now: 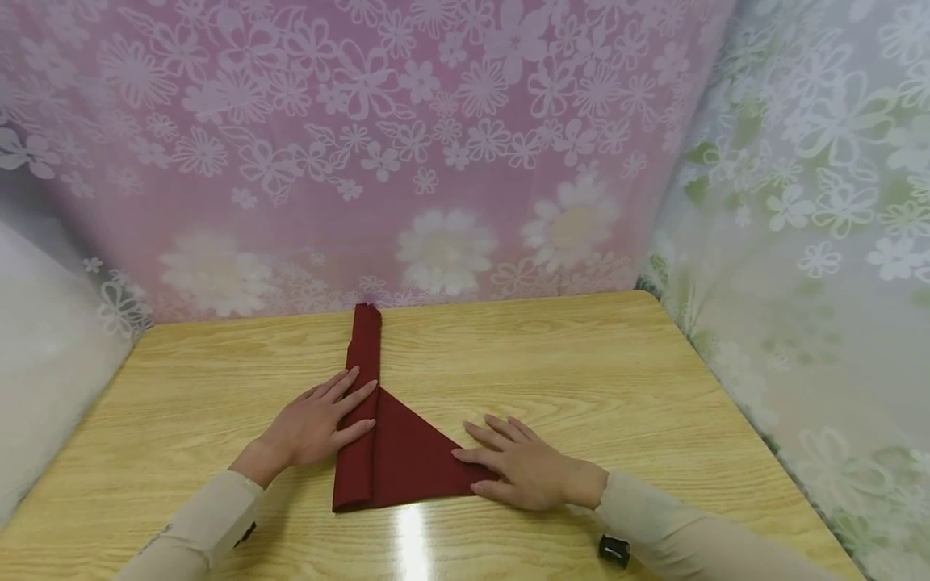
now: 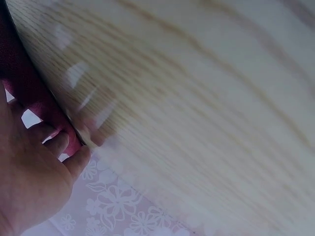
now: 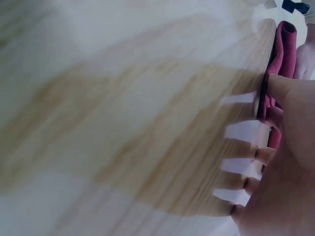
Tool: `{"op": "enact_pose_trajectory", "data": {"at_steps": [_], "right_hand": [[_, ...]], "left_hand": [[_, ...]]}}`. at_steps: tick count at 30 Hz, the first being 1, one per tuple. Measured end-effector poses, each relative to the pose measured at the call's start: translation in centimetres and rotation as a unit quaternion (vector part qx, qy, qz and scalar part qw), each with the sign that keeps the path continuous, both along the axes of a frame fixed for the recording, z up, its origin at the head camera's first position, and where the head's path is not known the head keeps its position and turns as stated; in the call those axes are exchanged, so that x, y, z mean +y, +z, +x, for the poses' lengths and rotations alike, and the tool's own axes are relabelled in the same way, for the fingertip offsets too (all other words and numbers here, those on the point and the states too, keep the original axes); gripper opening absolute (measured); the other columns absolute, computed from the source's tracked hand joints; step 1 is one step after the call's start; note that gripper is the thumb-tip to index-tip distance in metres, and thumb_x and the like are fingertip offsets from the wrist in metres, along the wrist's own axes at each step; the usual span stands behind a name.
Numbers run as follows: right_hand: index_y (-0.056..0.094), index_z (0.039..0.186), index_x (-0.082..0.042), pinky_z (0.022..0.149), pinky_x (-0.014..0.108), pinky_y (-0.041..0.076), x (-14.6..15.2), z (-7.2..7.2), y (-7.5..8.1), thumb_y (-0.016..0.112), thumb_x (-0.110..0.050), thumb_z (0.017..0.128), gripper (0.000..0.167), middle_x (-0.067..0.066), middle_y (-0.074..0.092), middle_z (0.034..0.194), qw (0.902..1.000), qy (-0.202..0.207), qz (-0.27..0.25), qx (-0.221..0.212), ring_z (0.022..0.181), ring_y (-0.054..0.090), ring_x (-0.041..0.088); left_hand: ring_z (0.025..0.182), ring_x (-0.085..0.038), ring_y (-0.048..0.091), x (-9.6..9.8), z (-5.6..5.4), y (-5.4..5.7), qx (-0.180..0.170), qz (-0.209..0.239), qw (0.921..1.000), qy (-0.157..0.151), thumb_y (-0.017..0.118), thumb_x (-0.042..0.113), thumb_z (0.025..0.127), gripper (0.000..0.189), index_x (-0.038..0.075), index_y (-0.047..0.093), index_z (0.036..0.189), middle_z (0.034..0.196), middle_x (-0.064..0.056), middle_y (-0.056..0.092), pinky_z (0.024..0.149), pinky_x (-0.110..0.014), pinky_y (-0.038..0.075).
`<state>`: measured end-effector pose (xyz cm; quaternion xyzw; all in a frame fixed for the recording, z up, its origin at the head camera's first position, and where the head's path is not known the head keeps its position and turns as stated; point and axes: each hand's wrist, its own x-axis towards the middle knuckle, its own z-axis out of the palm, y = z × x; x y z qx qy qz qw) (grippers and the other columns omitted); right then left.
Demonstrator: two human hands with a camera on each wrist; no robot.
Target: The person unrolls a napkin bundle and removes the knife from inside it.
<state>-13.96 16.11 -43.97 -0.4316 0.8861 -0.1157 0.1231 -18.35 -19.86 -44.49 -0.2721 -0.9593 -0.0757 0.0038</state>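
1. Left hand (image 1: 312,424): fingers spread, laid across the band, not gripping. Right hand (image 1: 530,472): fingers spread too, at the flap's right corner, thumb and nearby fingers touching it; nothing pinched.
2. Dark red cloth (image 1: 410,464): on the bench (image 1: 567,355), under and between both hands, left of middle.
3. Done, as far as shows: left part gathered into a long narrow band (image 1: 366,343), upright in view, far end at the bench's back edge. Right wrist view shows a rounded loop at one end, so rolled or loosely folded; can't tell which.
4. Left, by my judgement: triangular flap (image 1: 407,452) lies flat beside the band, not gathered in. Looks partway through.
5. Around: pink flowered sheet (image 1: 436,161) behind the bench, green-and-white flowered sheet (image 1: 821,242) at right, pale sheet (image 1: 51,339) at left. Small black item (image 1: 614,550) by the right sleeve (image 1: 683,524).
6. In the way: nothing seen on the flap except the right hand, which hides its corner. Band's far end has little room before the pink flowered sheet; contact unclear.
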Motion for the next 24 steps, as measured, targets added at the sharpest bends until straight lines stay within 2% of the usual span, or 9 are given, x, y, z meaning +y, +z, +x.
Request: {"op": "enact_pose_trajectory", "data": {"at_steps": [11,19,24], "right_hand": [[0.035,0.149,-0.032,0.111,0.059,0.011,0.1,-0.2,-0.1,0.037,-0.048,0.101,0.051,0.005,0.017,0.158,0.9999,0.003,-0.011,-0.009,0.143,0.009,0.033],[0.037,0.148,-0.031,0.110,0.060,0.013,0.1,-0.3,-0.2,0.039,-0.050,0.101,0.051,0.005,0.020,0.157,0.9995,0.002,-0.030,-0.001,0.143,0.012,0.034],[0.037,0.148,-0.031,0.110,0.060,0.014,0.1,-0.1,-0.3,0.039,-0.050,0.100,0.052,0.006,0.020,0.157,0.9994,0.000,-0.035,0.005,0.143,0.013,0.035]], "left_hand": [[0.140,-0.031,0.025,0.2,0.1,0.3,0.014,0.010,0.9999,-0.001,0.040,0.058,0.097,0.065,0.019,0.039,0.149,0.153,-0.015,0.027,0.105,-0.054,0.032],[0.140,-0.030,0.025,1.1,-0.1,0.9,0.041,0.011,0.9989,-0.020,0.050,0.048,0.097,0.059,0.015,0.044,0.146,0.152,-0.014,0.030,0.107,-0.052,0.030],[0.140,-0.030,0.026,1.8,-0.2,1.0,0.047,0.009,0.9986,-0.024,0.049,0.047,0.097,0.057,0.015,0.046,0.145,0.151,-0.013,0.032,0.107,-0.051,0.030]]}}
